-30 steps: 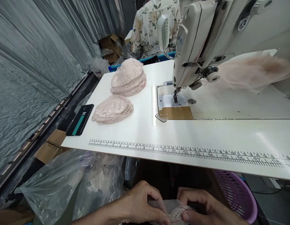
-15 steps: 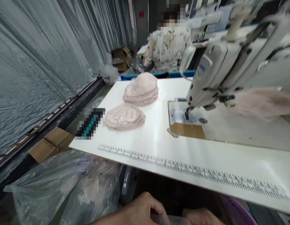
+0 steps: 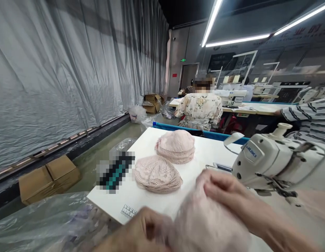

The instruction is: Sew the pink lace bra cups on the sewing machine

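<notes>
A pale pink lace bra cup, blurred by motion, is held up in front of me between both hands. My right hand pinches its upper edge between thumb and fingers. Lower down, my left hand closes on its left side, the fingertips smeared. Just beyond them on the white table lies a stack of pink lace cups. A second, taller stack of cups sits behind it, close by.
A white sewing machine stands at the right of the table. Plastic bags and a cardboard box are at the lower left. A person in a floral top sits ahead; a striped sleeve shows at right.
My hands have risen from below the table edge to above it, with the pink lace cup now visible in them. My view has tilted upward. Both stacks remain in place.
</notes>
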Available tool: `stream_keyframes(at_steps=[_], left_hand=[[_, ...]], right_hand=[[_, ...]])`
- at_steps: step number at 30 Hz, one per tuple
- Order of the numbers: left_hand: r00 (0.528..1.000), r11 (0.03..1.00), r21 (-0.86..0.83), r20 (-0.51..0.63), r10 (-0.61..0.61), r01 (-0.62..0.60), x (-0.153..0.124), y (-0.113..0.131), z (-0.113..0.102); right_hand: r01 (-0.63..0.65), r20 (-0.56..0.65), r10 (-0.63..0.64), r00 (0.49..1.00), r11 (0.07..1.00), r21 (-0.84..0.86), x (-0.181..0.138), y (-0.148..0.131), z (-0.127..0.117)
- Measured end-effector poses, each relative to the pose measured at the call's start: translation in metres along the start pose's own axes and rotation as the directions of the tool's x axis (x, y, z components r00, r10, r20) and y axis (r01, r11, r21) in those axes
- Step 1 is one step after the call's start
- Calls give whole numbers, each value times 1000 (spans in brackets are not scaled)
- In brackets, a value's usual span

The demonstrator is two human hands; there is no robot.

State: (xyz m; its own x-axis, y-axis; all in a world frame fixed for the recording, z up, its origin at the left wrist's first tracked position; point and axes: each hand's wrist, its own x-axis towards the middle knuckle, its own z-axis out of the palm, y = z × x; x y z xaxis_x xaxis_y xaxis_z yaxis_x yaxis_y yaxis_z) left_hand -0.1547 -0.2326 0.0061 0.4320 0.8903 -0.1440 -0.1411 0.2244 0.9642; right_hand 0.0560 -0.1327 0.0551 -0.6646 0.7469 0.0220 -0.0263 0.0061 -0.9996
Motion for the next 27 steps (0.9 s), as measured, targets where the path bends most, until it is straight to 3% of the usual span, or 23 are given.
stream_keyframes(at_steps=[2, 3, 4, 8, 10, 12, 16, 19, 21, 22, 25, 27], left_hand=[[980, 989, 14, -133, 145, -144, 24, 30, -20], [948, 972, 107, -222, 227, -208, 42, 46, -31], [907, 941, 254, -300, 295, -222, 62, 62, -44], [828, 866, 482, -426, 364, -133, 150, 104, -86], [793, 798, 601, -469, 389, -36, 184, 106, -97], [788, 708, 702, -477, 390, 74, 206, 95, -102], [791, 509, 828, -468, 394, 236, 221, 65, -102], [791, 398, 875, -441, 423, 275, 213, 57, -100], [795, 353, 900, -403, 453, 254, 198, 57, -96], [804, 337, 914, -370, 465, 226, 187, 57, -93], [871, 316, 944, -229, 435, 90, 146, 47, -81], [913, 334, 942, -157, 376, 24, 120, 35, -72]], right_hand=[[48, -162, -46, 986, 999, 8, 39, -9, -14], [79, -254, -78, 964, 997, -6, 61, -11, -22], [105, -349, -109, 931, 994, -31, 83, -11, -32], [55, -643, -155, 750, 984, -172, 160, -1, -66], [-58, -725, -135, 675, 971, -234, 183, 12, -79], [-187, -777, -108, 621, 942, -280, 194, 28, -90], [-366, -829, -102, 550, 863, -349, 195, 55, -106], [-361, -805, -186, 564, 821, -443, 180, 71, -105], [-277, -732, -290, 616, 791, -546, 159, 80, -92], [-204, -658, -345, 669, 767, -609, 145, 85, -82], [126, -227, -442, 868, 638, -759, 98, 97, -45], [278, 4, -443, 897, 555, -784, 73, 104, -23]])
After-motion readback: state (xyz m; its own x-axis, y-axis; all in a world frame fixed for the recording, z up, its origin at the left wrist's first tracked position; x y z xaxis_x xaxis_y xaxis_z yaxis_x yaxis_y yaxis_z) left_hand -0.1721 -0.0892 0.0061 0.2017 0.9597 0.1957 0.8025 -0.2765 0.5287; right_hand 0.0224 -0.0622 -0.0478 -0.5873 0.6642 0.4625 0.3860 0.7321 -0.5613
